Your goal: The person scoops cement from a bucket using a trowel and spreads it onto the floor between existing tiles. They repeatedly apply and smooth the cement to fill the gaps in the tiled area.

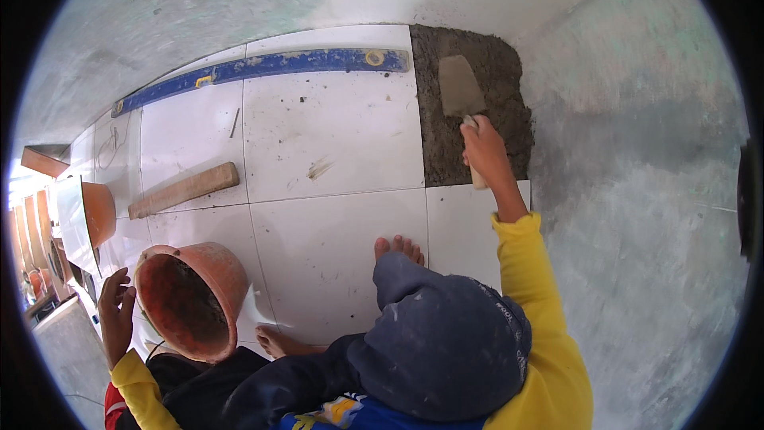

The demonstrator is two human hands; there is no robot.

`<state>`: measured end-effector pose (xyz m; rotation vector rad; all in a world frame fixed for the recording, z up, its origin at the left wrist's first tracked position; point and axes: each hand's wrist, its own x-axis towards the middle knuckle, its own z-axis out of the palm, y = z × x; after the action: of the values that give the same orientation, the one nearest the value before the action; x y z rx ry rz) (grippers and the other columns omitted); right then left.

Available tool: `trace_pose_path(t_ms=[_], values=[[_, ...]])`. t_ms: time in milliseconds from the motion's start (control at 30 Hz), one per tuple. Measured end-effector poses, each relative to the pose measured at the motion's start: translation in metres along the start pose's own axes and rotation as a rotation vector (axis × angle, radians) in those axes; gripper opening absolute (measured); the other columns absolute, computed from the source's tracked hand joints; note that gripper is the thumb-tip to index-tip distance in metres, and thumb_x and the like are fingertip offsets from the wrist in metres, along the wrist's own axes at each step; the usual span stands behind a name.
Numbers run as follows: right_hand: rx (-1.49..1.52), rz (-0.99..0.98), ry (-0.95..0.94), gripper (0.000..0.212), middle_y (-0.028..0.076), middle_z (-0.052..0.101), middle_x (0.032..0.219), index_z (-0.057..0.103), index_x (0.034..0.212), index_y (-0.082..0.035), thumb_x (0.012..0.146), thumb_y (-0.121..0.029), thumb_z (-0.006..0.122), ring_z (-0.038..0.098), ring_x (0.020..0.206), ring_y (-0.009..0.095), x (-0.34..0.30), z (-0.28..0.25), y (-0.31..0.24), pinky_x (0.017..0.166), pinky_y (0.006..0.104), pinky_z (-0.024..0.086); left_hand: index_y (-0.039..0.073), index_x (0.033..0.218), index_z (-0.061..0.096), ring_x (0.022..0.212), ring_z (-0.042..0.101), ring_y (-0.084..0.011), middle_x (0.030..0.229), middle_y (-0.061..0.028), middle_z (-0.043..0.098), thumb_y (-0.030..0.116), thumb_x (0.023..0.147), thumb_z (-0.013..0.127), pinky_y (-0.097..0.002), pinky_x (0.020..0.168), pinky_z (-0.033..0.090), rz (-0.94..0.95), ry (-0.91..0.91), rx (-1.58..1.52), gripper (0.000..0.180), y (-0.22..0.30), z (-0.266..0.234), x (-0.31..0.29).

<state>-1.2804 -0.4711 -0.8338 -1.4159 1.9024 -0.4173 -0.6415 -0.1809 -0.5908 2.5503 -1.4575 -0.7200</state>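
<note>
Right hand (483, 147) is wrapped around the handle of a trowel (460, 89), fingers closed on it, upper centre-right of the frame; the flat blade lies on a patch of wet grey mortar (501, 80) and points toward the top edge. The mortar bed fills a square gap just right of the laid white floor tiles (330, 143), its left edge butting the tile edge. Right of the bed is bare grey cement floor (637, 191), rough and blotchy, running to the right rim; a paler sunlit patch sits at top centre. Tiles cover centre and left of frame, glossy, with specks of mortar and a few smears, grout lines open. A long blue spirit level (263, 68) lies along the top row of tiles, its right end just beside the mortar. A wooden block (185, 189) lies loose on the tiles at mid left. Left hand (117, 310) is at lower left, fingers spread and loosely curled, holding nothing, just beside the rim of an orange bucket (195, 299) that is tilted toward the camera with dark mortar residue inside; contact with the rim can't be told. A bare foot (400, 248) rests on the tile at centre, a second one lower beside the bucket. Yellow sleeves and dark clothing fill the bottom of the frame. Far left edge shows another orange tub (99, 211) and stacked items, too distorted to make out.
</note>
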Motion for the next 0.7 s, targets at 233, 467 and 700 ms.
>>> trace_pose_path(t_ms=[233,467,700], values=[[0.071,0.002,-0.174,0.044,0.014,0.063,0.079,0.055,0.126,0.01,0.105,-0.029,0.055,0.065,0.056,0.021,0.074,0.011,-0.099,0.049,0.0368,0.054,0.002,0.135,0.063,0.099,0.066,-0.0206,0.117,-0.012,0.066,0.005,0.096,0.064,-0.0349,0.09,0.054,0.02,0.034,-0.027,0.039,0.004,-0.002,-0.003],[-0.103,0.045,-0.258,0.04,0.015,0.065,0.076,0.058,0.12,0.008,0.104,-0.029,0.055,0.065,0.054,0.022,0.048,-0.006,-0.094,0.049,0.0378,0.054,0.003,0.136,0.062,0.099,0.066,-0.0197,0.117,-0.0109,0.066,0.004,0.096,0.064,-0.0339,0.09,0.054,0.013,0.003,0.005,0.04,0.004,-0.004,-0.005],[-0.036,0.128,-0.123,0.038,0.019,0.069,0.079,0.057,0.115,0.007,0.101,-0.028,0.06,0.069,0.059,0.026,-0.091,-0.031,-0.014,0.056,0.04,0.055,0.004,0.138,0.062,0.107,0.063,-0.0203,0.121,-0.0097,0.066,0.008,0.099,0.064,-0.0335,0.093,0.051,-0.027,-0.018,-0.043,0.04,-0.029,0.001,-0.003]])
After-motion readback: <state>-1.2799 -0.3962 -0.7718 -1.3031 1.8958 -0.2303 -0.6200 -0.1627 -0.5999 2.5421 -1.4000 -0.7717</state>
